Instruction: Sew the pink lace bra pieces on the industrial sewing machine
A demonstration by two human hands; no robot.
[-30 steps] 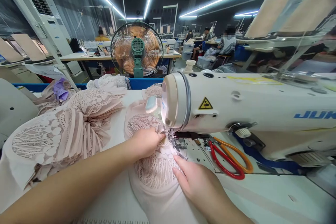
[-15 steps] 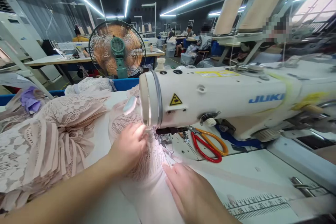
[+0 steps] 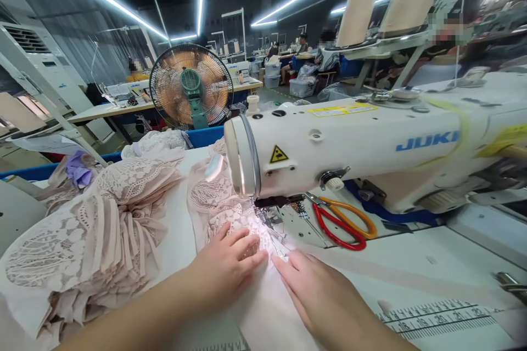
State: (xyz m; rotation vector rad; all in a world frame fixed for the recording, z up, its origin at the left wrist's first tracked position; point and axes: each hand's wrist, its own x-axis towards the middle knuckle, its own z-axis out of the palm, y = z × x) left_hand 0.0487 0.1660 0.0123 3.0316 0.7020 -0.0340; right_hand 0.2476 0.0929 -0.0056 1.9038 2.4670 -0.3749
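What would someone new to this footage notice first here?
Probably the large white sewing machine with blue JUKI lettering, reaching in from the right, its light shining on a pale pink lace garment piece where the left hand and right hand rest. Scissors with red and orange handles lie beneath its arm. A heap of pale pink lace pieces fills the left, and a round orange-bladed fan stands behind.

Seen from the wearer's side, w/ sewing mach. point(image 3: 349, 145) as ref.: lace garment point(image 3: 214, 194), on worktable point(image 3: 177, 230), at mach.'s L (needle) end, part running toward viewer; lace-panel stack point(image 3: 111, 214), farther L; scissors point(image 3: 329, 204), partly under mach. arm, R of needle end; ruler scale point(image 3: 444, 318), in front, R side; pedestal fan point(image 3: 190, 79), behind, to L; thread cones point(image 3: 358, 13), above/behind, R side.
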